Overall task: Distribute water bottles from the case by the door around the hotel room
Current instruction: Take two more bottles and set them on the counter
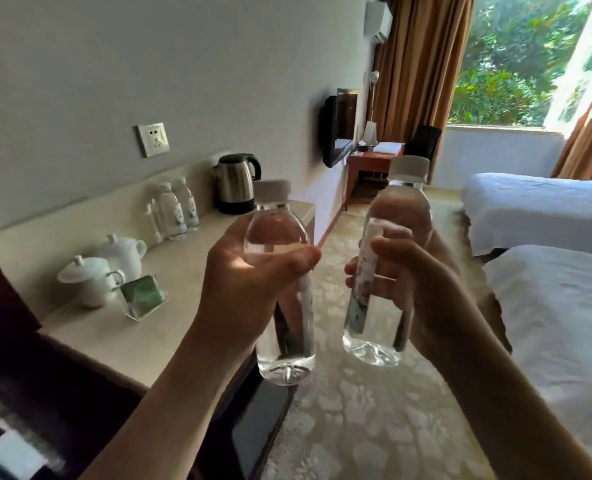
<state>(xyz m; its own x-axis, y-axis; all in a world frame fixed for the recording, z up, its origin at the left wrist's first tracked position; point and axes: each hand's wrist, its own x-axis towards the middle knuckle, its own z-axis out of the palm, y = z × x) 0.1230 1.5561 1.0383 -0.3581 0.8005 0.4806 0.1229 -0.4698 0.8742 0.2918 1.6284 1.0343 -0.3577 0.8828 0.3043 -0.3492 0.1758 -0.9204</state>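
My left hand (249, 292) grips a clear water bottle (280, 355) with a white cap, held upright in front of me above the counter's end. My right hand (405, 285) grips a second clear water bottle (394, 206) with a white cap, slightly tilted, over the carpet. Two more labelled water bottles (178, 209) stand on the beige counter (121, 327) against the wall, beside the kettle (235, 183). The case of bottles is not in view.
On the counter sit two white lidded cups (90, 282), a clear holder of green sachets (142, 297) and a steel kettle. A wall TV (337, 129), a wooden desk (374, 161) and curtained window lie ahead. Two white beds (557, 306) fill the right; patterned carpet (356, 427) runs between.
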